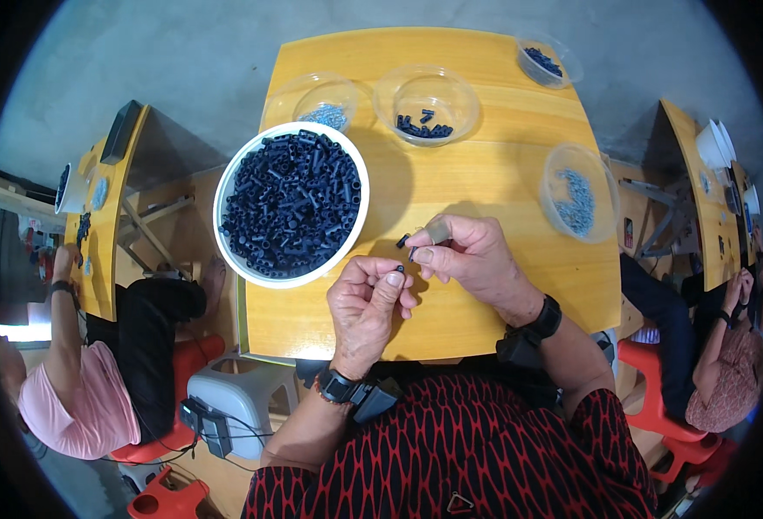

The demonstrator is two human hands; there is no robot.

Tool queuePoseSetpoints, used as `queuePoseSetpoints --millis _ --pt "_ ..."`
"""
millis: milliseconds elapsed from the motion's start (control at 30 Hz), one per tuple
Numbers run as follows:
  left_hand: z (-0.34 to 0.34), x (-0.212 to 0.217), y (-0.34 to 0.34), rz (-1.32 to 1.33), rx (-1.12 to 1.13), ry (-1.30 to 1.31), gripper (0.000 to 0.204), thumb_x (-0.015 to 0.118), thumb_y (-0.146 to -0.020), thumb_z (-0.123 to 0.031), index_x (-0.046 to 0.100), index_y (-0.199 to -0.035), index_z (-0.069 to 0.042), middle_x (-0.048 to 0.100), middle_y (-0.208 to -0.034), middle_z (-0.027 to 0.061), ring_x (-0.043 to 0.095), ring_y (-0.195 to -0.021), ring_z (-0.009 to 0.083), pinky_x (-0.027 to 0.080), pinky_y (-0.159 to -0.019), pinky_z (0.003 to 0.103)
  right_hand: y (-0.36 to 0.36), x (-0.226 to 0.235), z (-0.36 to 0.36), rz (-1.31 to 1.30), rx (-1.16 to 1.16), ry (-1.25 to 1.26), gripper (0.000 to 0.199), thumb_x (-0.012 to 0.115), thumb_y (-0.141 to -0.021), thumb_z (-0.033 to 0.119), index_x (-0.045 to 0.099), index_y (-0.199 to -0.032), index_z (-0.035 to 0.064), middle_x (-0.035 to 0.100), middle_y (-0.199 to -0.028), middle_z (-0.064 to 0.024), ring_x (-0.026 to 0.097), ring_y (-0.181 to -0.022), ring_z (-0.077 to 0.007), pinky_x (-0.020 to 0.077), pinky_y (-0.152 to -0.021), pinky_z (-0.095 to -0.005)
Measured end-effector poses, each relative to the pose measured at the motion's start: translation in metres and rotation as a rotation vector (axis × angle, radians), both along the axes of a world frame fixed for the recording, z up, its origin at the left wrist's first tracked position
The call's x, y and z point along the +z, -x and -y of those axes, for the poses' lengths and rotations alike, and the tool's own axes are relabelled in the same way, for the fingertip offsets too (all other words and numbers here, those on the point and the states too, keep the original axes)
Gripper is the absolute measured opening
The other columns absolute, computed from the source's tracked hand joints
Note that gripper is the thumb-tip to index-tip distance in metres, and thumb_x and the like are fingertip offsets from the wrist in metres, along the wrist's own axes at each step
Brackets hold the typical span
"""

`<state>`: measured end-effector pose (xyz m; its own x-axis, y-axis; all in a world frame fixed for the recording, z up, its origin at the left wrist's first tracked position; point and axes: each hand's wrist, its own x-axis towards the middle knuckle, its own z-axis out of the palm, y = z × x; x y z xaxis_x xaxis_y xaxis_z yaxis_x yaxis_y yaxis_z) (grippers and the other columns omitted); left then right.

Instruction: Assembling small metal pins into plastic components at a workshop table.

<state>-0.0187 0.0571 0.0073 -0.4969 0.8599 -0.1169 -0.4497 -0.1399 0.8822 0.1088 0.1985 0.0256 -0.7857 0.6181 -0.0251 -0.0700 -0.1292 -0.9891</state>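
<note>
My left hand [364, 298] is closed in a pinch, with a small black tube [400, 269] upright between thumb and fingertips. Just right of it, my right hand [477, 259] pinches something small and dark at its fingertips, too small to name. A greyish-beige wrap [439, 231] covers part of its index finger. Another short black tube [403, 241] lies on the table beyond the fingertips. Beside my left hand stands a white tub [364, 203] heaped with short black tubes [291, 203].
Clear plastic bowls stand around the wooden table [494, 173]: one [472, 99] with a few black tubes, one [611, 186] and another [353, 91] with small silvery pieces, one [537, 39] with dark pieces. People sit at tables left [109, 225] and right [693, 199].
</note>
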Motion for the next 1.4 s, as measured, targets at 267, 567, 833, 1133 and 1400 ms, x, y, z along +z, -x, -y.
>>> queuePoseSetpoints --millis 267,567,833,1133,1400 --pt "-0.001 0.002 0.0 -0.005 -0.04 0.0 0.016 0.065 -0.102 -0.014 0.059 -0.106 0.001 0.071 -0.093 0.0083 0.062 -0.066 0.0083 0.05 -0.055 0.021 0.001 0.0 0.005 -0.03 0.011 -0.036 0.015 0.069 -0.096 0.007 0.073 -0.106 -0.0029 0.071 -0.086 -0.0032 0.066 -0.076 -0.007 0.0522 -0.064 -0.0209" --pt "-0.001 -0.002 0.002 -0.017 -0.057 -0.016 0.015 0.064 -0.102 -0.012 0.059 -0.108 0.001 0.069 -0.09 0.0113 0.061 -0.064 0.0104 0.051 -0.053 0.024 0.005 0.009 0.009 -0.002 0.001 -0.118 0.013 0.067 -0.093 0.0 0.073 -0.104 -0.0053 0.068 -0.09 -0.0046 0.067 -0.078 -0.0083 0.0554 -0.068 -0.023" --pt "-0.001 0.0 0.002 -0.015 -0.065 -0.014 0.014 0.063 -0.102 -0.012 0.058 -0.108 0.001 0.07 -0.092 0.0135 0.061 -0.065 0.0102 0.051 -0.054 0.024 0.005 0.008 0.009 -0.027 -0.009 -0.101 0.009 0.066 -0.093 -0.002 0.072 -0.098 -0.0053 0.069 -0.088 -0.0069 0.067 -0.074 -0.0091 0.0565 -0.067 -0.0235" --pt "-0.001 0.003 -0.002 -0.038 -0.028 -0.011 0.016 0.065 -0.102 -0.014 0.057 -0.104 0.0 0.069 -0.085 0.0091 0.058 -0.061 0.0075 0.049 -0.052 0.021 0.005 0.007 0.009 0.0 -0.03 -0.475 0.007 0.07 -0.091 0.002 0.069 -0.088 -0.0034 0.069 -0.083 -0.0091 0.068 -0.075 -0.0114 0.0558 -0.065 -0.0278" --pt "0.0 -0.002 -0.005 -0.06 -0.009 0.0 0.016 0.066 -0.101 -0.012 0.056 -0.103 -0.001 0.067 -0.082 0.0088 0.058 -0.06 0.0094 0.047 -0.052 0.023 0.003 0.004 0.008 0.045 0.099 -0.194 0.006 0.07 -0.092 0.002 0.07 -0.089 -0.0028 0.066 -0.08 -0.0047 0.068 -0.076 -0.0099 0.0551 -0.066 -0.0259"
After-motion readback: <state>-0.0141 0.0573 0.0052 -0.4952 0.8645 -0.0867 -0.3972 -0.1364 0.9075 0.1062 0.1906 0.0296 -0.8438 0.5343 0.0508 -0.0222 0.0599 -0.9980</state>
